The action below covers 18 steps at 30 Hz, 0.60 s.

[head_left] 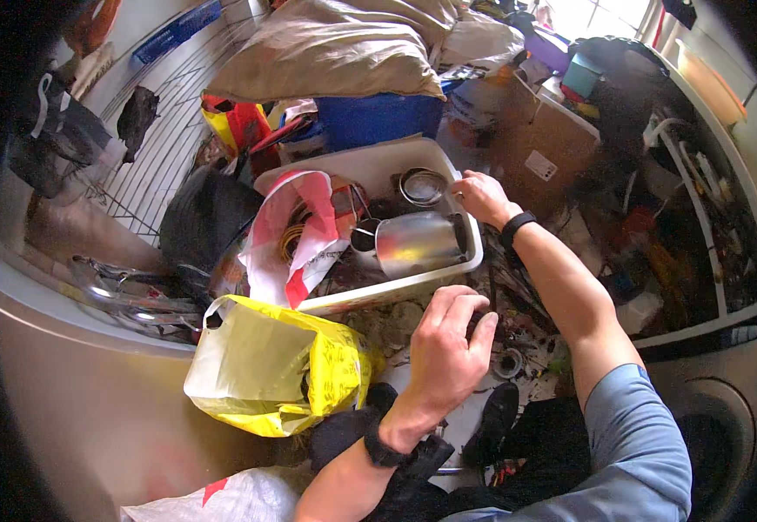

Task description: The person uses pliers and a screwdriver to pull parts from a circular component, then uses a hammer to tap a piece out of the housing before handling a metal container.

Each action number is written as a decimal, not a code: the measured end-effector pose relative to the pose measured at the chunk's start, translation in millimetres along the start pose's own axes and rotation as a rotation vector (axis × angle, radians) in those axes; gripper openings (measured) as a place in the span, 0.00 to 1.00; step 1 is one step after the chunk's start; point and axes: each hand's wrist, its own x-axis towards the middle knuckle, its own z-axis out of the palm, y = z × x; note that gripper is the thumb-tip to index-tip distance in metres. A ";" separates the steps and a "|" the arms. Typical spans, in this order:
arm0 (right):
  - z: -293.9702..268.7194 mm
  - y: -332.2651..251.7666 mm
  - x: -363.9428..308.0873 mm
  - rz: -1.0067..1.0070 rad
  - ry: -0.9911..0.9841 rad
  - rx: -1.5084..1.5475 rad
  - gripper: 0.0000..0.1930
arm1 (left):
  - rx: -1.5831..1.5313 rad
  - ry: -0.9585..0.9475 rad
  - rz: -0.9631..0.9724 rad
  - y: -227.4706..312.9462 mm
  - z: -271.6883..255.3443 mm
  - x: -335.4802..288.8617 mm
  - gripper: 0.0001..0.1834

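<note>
A white plastic tub (pixel 357 300) stands on the littered floor before me. At its right side my right hand (pixel 480 197) is closed over the rim. My left hand (pixel 448 346) hovers nearer to me, just off the tub's front right corner, fingers loosely bent and thumb apart, with nothing visible in it. Inside the tub lie a shiny metal cylinder (pixel 419 245), a round tin (pixel 422 186) and a red and white plastic bag (pixel 296 228). A yellow plastic bag (pixel 339 374) gapes open at the tub's front left, left of my left hand.
Behind the tub, a large beige sack (pixel 335 48) rests on a blue container (pixel 378 122). A cardboard box (pixel 539 143) stands at the back right beside cluttered shelves. A wire rack (pixel 170 130) leans at the left. A white sack (pixel 231 498) lies at the near left.
</note>
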 end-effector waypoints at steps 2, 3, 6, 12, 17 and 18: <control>14.0 12.8 15.5 -0.047 -0.097 -0.066 0.07 | -0.029 -0.010 -0.027 -4.6 -3.1 4.0 0.10; 22.0 17.4 21.2 -0.039 -0.166 -0.134 0.06 | -0.047 -0.012 -0.061 -8.2 -2.8 5.2 0.10; 38.5 20.6 42.8 -0.055 -0.256 -0.221 0.06 | -0.051 -0.022 -0.114 -15.5 -7.9 7.1 0.09; 67.8 38.2 49.1 -0.161 -0.388 -0.472 0.06 | -0.076 -0.066 -0.158 -23.6 -8.3 14.9 0.09; 69.6 29.6 51.8 -0.294 -0.321 -0.405 0.04 | -0.091 -0.067 -0.190 -32.7 -7.4 16.7 0.08; 66.5 31.9 55.9 -0.217 -0.317 -0.315 0.04 | -0.097 -0.076 -0.194 -33.0 -6.9 16.9 0.08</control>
